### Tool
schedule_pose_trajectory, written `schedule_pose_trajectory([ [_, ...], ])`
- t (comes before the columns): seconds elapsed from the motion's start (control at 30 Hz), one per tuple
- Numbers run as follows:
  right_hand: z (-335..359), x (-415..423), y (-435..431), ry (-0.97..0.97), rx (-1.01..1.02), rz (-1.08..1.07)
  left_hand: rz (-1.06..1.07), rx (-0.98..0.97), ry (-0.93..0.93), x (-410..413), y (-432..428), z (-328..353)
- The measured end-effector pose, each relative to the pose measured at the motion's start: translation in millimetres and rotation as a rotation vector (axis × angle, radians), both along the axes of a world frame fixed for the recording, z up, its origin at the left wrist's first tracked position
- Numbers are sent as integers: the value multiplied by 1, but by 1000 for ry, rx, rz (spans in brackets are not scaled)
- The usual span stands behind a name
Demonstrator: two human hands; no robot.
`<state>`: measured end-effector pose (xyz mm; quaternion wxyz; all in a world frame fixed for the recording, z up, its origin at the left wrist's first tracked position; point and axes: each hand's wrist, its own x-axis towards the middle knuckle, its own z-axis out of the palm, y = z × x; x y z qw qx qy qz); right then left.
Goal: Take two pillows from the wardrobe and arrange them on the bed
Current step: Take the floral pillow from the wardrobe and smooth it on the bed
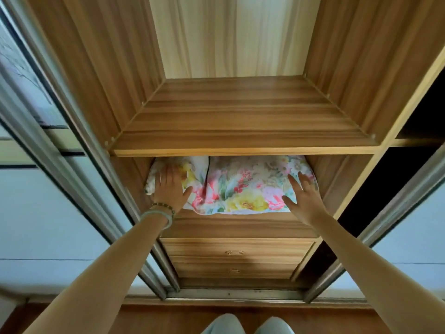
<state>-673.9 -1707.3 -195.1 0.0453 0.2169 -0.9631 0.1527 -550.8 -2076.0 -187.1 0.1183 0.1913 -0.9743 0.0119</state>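
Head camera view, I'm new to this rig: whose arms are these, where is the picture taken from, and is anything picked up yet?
No machine here: one wide-angle camera on a person's head looks forward and down, so the two bare arms are the wearer's own, reaching into an open wardrobe. The left hand, bracelets at its wrist, lies flat on the left end of the floral bundle, the pillows wanted. The right hand is open, fingers spread, at its right end; contact is unclear. The bundle lies under a wooden shelf and above two drawers. A dark fold splits it, so one pillow or two, I cannot tell. Nothing is gripped or lifted yet.
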Motion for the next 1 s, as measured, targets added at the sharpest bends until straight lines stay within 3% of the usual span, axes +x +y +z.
schedule_pose_trajectory([
  [0.23,-32,-53,-26,-194,-140,-220,160,99,26,-47,-29,-19],
  [0.4,-45,-84,-21,-305,-395,-354,316,320,127,-67,-37,-21],
  [0.53,-43,-108,-28,-512,-658,-512,536,648,239,-79,-38,-19],
  [0.6,-47,-118,-32,-622,-786,-509,465,673,218,-79,-33,-25],
  [0.7,-50,-119,-34,-613,-575,-529,411,699,182,-80,-14,-35],
  [0.77,-46,-119,-37,-554,-426,-572,411,616,172,-80,-1,-38],
  [0.87,-36,-120,-41,-479,-303,-605,404,574,251,-77,7,-37],
  [0.93,-31,-118,-42,-529,-429,-484,337,580,347,-75,2,-39],
  [1.0,-25,-110,-37,-550,-617,-382,328,733,435,-67,-2,-33],
])
